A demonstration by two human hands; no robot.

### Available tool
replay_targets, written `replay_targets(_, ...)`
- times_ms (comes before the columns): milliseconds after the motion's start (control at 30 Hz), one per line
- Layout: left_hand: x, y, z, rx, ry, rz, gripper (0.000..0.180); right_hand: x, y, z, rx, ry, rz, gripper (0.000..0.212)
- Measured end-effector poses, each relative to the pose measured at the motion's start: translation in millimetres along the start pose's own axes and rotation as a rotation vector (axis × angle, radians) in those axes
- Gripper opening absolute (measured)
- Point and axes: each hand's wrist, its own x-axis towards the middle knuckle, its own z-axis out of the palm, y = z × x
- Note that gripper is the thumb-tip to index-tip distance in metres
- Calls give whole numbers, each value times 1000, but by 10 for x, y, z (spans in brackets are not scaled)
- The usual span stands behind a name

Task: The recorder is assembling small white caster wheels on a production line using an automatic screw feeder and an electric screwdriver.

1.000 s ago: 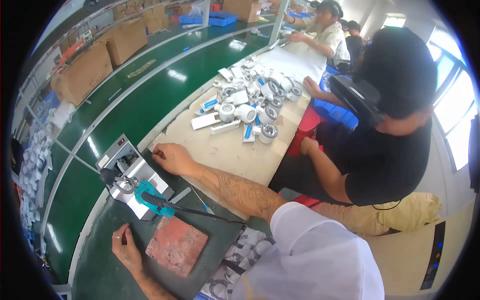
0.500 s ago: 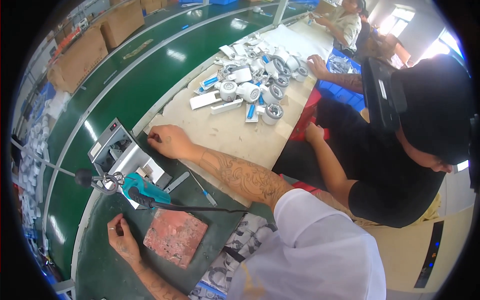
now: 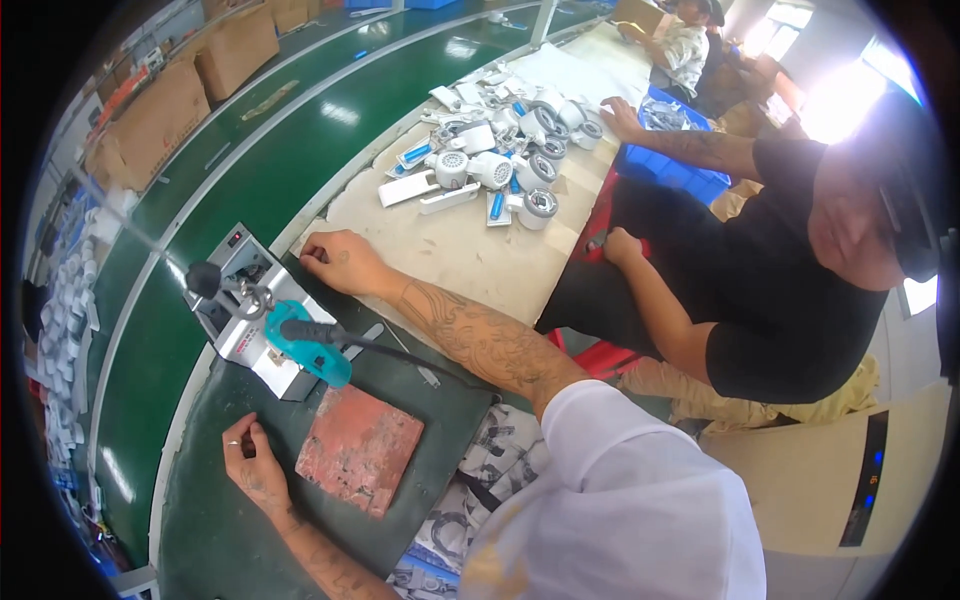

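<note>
My left hand (image 3: 258, 468), with a ring on one finger, rests on the dark green bench mat beside a worn reddish square pad (image 3: 360, 450). Its fingers are loosely bent with a gap to the thumb, and nothing shows in them. My right hand (image 3: 345, 262) lies at the near-left edge of the cardboard sheet (image 3: 440, 255), fingers curled in, with nothing seen in it. Between my hands hangs a teal electric screwdriver (image 3: 308, 345) on a metal hook, its black cable running right. Behind it stands a silver metal box (image 3: 260, 340) that looks like a screw feeder.
White shower-head-like housings (image 3: 490, 165), some with blue parts, are heaped on the cardboard. A co-worker in black (image 3: 770, 260) sits to the right, one hand by the heap. Beyond my mat runs a green conveyor (image 3: 330, 115). A blue bin (image 3: 680, 165) holds grey parts.
My view has shifted slightly. The hanging screwdriver has swung a little to the right over the silver box. The co-worker's head has turned toward me. Both my hands keep nearly the same pose.
</note>
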Motion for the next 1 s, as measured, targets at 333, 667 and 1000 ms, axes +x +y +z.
replay_targets(333, 3, -101, 11, -129, 36, 5, 15, -71, 24, -27, -42, 75, -12, 18)
replay_targets(667, 6, -33, 7, -16, 19, -21, 16, -60, -15, -29, -4, 38, -28, 14)
replay_targets(1000, -4, 61, 18, 99, 18, -3, 15, -67, -27, -71, 13, -68, 10, 19)
